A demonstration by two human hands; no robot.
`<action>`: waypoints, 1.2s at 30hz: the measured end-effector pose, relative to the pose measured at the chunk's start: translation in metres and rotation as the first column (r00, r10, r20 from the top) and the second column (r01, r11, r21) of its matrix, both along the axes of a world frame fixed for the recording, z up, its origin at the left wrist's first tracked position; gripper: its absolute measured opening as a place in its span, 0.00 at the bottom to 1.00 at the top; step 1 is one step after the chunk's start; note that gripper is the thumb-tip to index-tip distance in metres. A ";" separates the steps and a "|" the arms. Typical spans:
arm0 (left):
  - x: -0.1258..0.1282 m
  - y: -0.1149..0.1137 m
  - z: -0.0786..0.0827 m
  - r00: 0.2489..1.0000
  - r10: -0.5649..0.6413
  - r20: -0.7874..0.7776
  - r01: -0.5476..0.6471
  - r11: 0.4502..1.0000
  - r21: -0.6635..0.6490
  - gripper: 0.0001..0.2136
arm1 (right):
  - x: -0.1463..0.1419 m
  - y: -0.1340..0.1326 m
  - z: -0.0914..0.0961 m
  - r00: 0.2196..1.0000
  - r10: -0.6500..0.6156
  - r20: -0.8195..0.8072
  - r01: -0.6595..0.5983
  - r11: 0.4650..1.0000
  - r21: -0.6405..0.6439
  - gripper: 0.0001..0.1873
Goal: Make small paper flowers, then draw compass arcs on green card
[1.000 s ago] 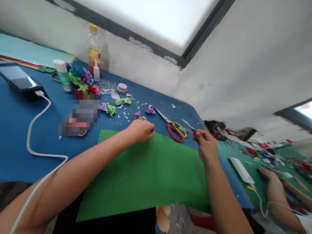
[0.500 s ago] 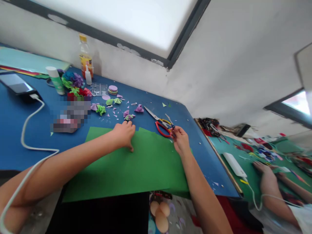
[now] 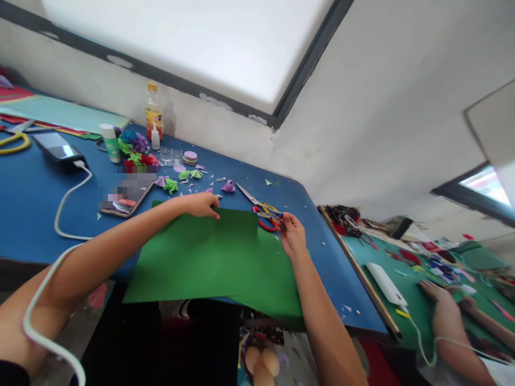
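Green paper [image 3: 201, 257] lies in front of me, a raised upper sheet over another green layer. My left hand [image 3: 203, 205] is closed on the far edge of the upper sheet, thumb in front. My right hand [image 3: 293, 235] holds small scissors [image 3: 265, 215] with dark blue handles, their blades pointing left at the sheet's right edge. I cannot tell whether the blades touch the paper. Beyond them, larger scissors [image 3: 247, 193] with red and yellow about the handles lie on the blue table [image 3: 322, 268], partly hidden.
Purple and green folded paper pieces [image 3: 228, 186] and scraps lie beyond the paper. On the left are a phone [image 3: 139, 193], another phone [image 3: 58, 146] with a white cable [image 3: 60, 209], a glue stick [image 3: 109, 142] and a bottle [image 3: 153, 115]. A co-worker's arm [image 3: 446, 316] rests at right.
My left hand has taken the upper sheet's far edge and raised it. The small scissors in my right hand have swung to point left at the sheet. The view has shifted slightly.
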State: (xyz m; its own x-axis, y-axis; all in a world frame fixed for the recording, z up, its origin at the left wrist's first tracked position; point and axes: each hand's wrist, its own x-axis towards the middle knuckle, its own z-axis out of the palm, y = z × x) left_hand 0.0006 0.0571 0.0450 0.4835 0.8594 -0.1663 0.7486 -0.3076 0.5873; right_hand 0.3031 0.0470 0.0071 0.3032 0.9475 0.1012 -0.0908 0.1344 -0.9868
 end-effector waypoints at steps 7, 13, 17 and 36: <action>-0.013 -0.005 -0.014 0.858 0.318 0.404 -0.293 0.948 -0.126 0.09 | 0.017 -0.003 0.022 0.988 -0.135 -0.070 0.145 0.977 0.155 0.30; -0.009 -0.009 -0.047 0.682 0.473 0.558 -0.469 0.868 -0.163 0.17 | -0.008 -0.013 0.030 0.995 -0.055 0.085 0.039 0.982 0.184 0.25; -0.011 -0.014 -0.055 0.665 0.438 0.604 -0.489 0.867 -0.091 0.23 | -0.035 -0.023 0.048 0.965 0.077 0.251 -0.119 0.981 0.156 0.23; 0.003 -0.051 -0.053 0.923 -0.374 -0.093 0.384 0.879 0.283 0.41 | -0.066 -0.023 0.061 0.784 0.374 0.496 -0.489 0.863 0.122 0.16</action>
